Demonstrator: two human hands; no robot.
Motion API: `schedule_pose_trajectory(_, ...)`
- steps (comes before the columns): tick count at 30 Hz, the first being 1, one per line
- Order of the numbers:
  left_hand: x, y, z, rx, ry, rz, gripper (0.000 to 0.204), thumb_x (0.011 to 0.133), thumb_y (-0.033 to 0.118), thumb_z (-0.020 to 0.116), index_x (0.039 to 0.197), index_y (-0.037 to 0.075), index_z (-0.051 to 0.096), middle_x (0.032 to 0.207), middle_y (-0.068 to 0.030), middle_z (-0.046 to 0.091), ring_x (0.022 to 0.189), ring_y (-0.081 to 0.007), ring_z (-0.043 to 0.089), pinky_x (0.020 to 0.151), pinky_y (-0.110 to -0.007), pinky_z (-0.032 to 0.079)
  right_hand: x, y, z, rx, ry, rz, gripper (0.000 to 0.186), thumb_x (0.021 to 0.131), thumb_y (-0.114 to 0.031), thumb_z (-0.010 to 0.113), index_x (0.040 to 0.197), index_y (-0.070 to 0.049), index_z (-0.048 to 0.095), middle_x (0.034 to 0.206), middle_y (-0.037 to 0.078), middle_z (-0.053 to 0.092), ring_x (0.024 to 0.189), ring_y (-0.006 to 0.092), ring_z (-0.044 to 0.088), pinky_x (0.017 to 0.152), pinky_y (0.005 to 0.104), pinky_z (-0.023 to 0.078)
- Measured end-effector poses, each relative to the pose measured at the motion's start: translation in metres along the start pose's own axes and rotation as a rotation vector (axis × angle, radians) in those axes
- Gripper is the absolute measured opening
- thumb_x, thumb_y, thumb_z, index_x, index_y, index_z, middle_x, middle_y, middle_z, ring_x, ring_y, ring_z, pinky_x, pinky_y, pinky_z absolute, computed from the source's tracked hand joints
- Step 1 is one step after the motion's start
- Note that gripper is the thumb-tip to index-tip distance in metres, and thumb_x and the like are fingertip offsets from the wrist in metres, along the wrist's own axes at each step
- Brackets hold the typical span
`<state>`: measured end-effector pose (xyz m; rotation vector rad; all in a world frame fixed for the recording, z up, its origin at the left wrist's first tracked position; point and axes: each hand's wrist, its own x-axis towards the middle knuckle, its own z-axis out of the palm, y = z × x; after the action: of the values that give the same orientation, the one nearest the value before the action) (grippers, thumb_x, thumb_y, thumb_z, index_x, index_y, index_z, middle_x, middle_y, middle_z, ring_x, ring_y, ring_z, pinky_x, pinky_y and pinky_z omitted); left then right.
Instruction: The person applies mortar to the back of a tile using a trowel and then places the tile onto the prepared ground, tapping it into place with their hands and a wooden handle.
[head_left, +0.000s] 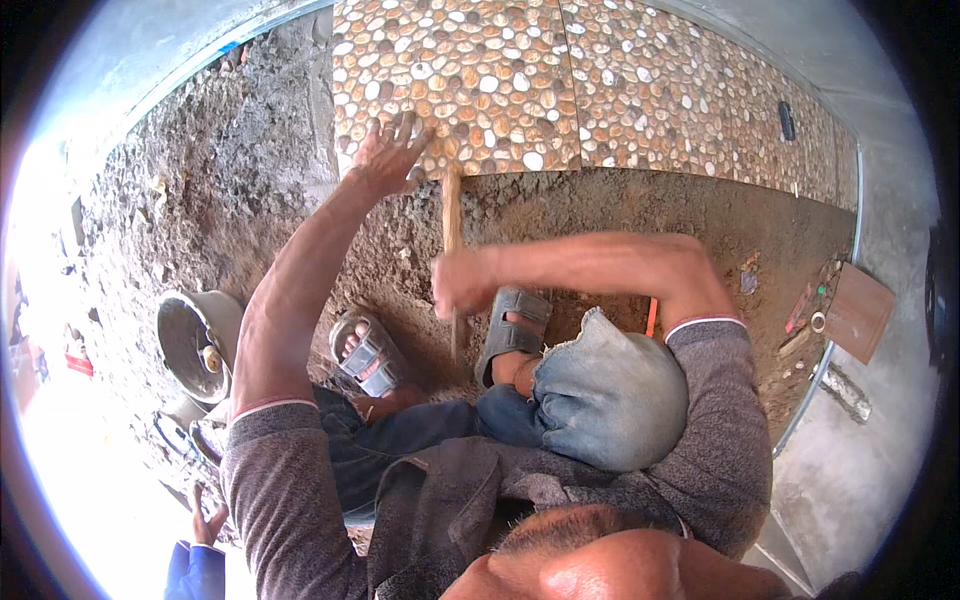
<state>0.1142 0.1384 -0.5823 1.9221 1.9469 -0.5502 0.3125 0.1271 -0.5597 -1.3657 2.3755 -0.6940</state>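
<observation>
My left hand (388, 158) lies flat, fingers spread, on the near left corner of a pebble-patterned tile (470, 70). My right hand (465, 283) is closed around a wooden stick (453, 215). The far end of the stick meets the tile's near edge, just right of my left hand. Its lower part, below my fist, is blurred. A second pebble-patterned tile (680, 100) adjoins the first one on the right. Rough, damp mortar or soil (240, 150) borders the tile on the left and runs along its near edge.
A grey bucket (222, 318) stands left of my sandalled feet. At the lower left is another person's hand (208, 522). A small dark object (787, 120) rests on the tiles at right. A brown square piece (862, 312) and scraps lie by the right wall (900, 250).
</observation>
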Motion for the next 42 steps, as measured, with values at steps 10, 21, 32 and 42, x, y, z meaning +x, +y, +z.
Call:
schedule_pose_trajectory(10, 0.004, -0.005, 0.005, -0.026, 0.019, 0.002, 0.079, 0.082, 0.044, 0.058, 0.143, 0.02, 0.015, 0.146, -0.0209, 0.017, 0.131, -0.0388, 0.026, 0.109, -0.052, 0.019, 0.0, 0.004, 0.007, -0.122, -0.104, 0.122, 0.01, 0.065, -0.024, 0.058, 0.062, -0.015, 0.057, 0.06, 0.004, 0.06, 0.063, 0.0236, 0.062, 0.058, 0.0395, 0.045)
schedule_pose_trajectory(21, 0.001, -0.003, -0.005, 0.012, 0.006, 0.004, 0.078, 0.084, 0.044, 0.054, 0.144, 0.019, 0.011, 0.146, -0.02, 0.018, 0.131, -0.0352, 0.027, 0.109, -0.051, 0.019, 0.005, 0.01, 0.008, 0.006, 0.059, -0.054, 0.013, 0.062, -0.028, 0.059, 0.063, -0.015, 0.056, 0.06, 0.005, 0.059, 0.063, 0.0252, 0.061, 0.056, 0.04, 0.044)
schedule_pose_trajectory(32, 0.003, -0.004, 0.003, -0.037, 0.044, 0.006, 0.081, 0.082, 0.042, 0.058, 0.144, 0.019, 0.011, 0.145, -0.021, 0.019, 0.13, -0.0368, 0.029, 0.109, -0.051, 0.02, 0.004, 0.011, 0.013, -0.056, -0.087, 0.094, 0.005, 0.067, -0.019, 0.058, 0.064, -0.015, 0.056, 0.058, 0.004, 0.058, 0.062, 0.0231, 0.062, 0.059, 0.0399, 0.046)
schedule_pose_trajectory(42, 0.004, -0.007, -0.001, -0.039, 0.033, 0.006, 0.078, 0.082, 0.043, 0.058, 0.143, 0.019, 0.016, 0.146, -0.0209, 0.017, 0.129, -0.0372, 0.031, 0.109, -0.052, 0.018, 0.003, 0.015, -0.001, 0.029, 0.017, -0.017, 0.007, 0.068, -0.021, 0.057, 0.067, -0.014, 0.057, 0.059, 0.003, 0.058, 0.063, 0.0242, 0.062, 0.06, 0.0402, 0.045)
